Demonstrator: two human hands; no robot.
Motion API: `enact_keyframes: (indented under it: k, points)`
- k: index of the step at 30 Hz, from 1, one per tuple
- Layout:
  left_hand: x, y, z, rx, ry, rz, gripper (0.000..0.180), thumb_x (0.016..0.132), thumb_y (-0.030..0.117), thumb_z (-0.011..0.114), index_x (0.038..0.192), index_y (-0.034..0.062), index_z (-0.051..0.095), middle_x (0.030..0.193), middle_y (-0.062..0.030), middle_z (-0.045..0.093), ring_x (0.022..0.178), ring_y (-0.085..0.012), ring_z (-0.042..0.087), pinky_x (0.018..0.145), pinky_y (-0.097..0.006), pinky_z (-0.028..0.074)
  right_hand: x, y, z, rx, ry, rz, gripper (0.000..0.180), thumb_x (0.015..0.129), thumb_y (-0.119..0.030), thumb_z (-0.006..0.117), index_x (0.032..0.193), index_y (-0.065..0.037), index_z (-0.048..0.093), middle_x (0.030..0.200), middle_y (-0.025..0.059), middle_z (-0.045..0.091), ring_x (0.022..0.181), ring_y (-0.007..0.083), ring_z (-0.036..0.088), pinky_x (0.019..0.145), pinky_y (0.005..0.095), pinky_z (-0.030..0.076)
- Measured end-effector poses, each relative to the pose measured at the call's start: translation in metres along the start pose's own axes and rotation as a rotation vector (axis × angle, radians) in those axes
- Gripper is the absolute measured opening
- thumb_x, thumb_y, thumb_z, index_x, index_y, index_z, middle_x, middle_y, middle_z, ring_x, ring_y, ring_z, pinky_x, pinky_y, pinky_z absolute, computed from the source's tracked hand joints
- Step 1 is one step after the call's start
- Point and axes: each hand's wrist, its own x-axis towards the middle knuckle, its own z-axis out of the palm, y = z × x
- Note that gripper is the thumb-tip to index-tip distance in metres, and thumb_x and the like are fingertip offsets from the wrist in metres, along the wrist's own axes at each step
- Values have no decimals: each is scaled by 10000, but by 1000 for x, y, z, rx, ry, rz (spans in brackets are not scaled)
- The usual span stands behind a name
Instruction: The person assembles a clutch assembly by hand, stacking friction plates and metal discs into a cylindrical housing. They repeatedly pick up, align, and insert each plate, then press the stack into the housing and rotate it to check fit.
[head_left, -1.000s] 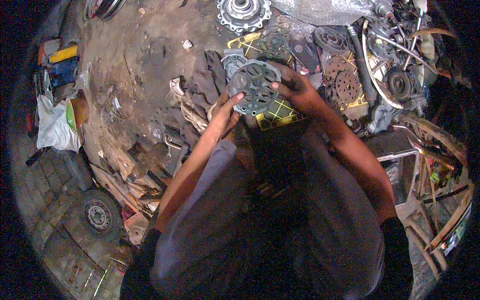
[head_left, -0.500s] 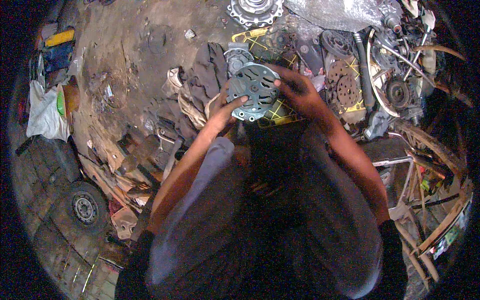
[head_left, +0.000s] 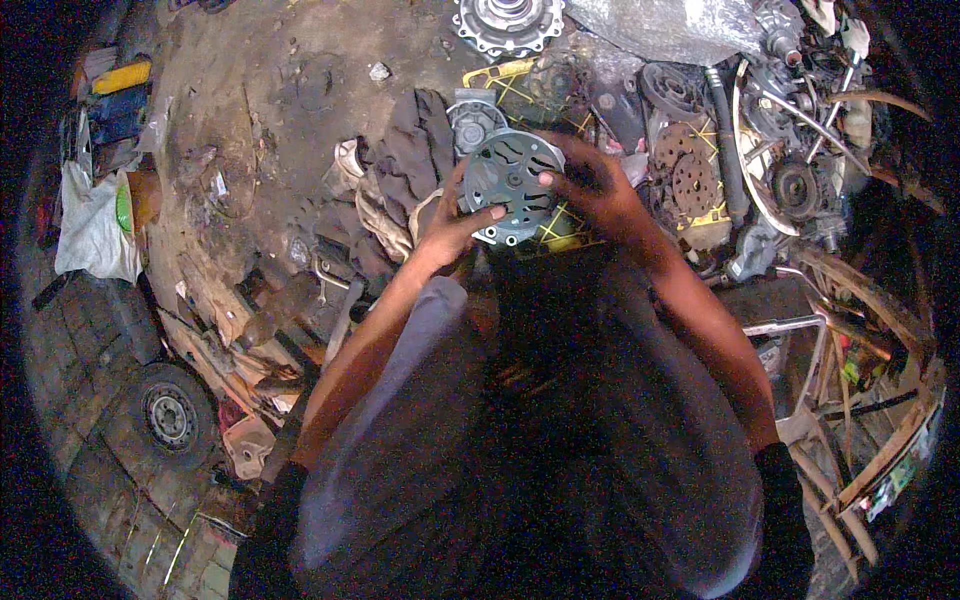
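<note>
Head view: both hands grasp a round grey housing [head_left: 510, 186] held up over the lap, flat face toward cam, axis pointing up at the viewer. Left hand [head_left: 447, 228] grips its lower-left rim, fingers on the face; right hand [head_left: 592, 190] clasps the right edge, thumb across. Rags [head_left: 400, 170] lie left, sprockets [head_left: 688, 170] right, on the floor.

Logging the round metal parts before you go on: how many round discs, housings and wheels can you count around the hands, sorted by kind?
Grey round housing held by left hand and right hand: 1
Toothed silver hub at top: 1
Rusty perforated discs: 2
Dark pulleys: 2
Small tyred wheel: 1
Total: 7; the cluttered pile may hide others.
</note>
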Motion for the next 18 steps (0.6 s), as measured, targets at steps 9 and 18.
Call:
enact_keyframes:
  k: [9,18]
  points:
    - [4,-10,1,-93,106,-191,698,945,599,453,1454,132,358,1340,-94,486,1227,-184,451,967,-303,371,0,-1,-8,-87,-15,-6,430,922,-196,643,1306,-23,555,1288,110,593,1203,208,531,1047,339,382]
    - [5,-13,5,78,337,-113,622,967,549,426,1302,38,542,1113,-88,627,989,-188,585,829,-272,457,-4,8,-2,-2,7,30,444,957,-237,594,1347,-37,520,1320,125,560,1245,228,498,1067,351,363]
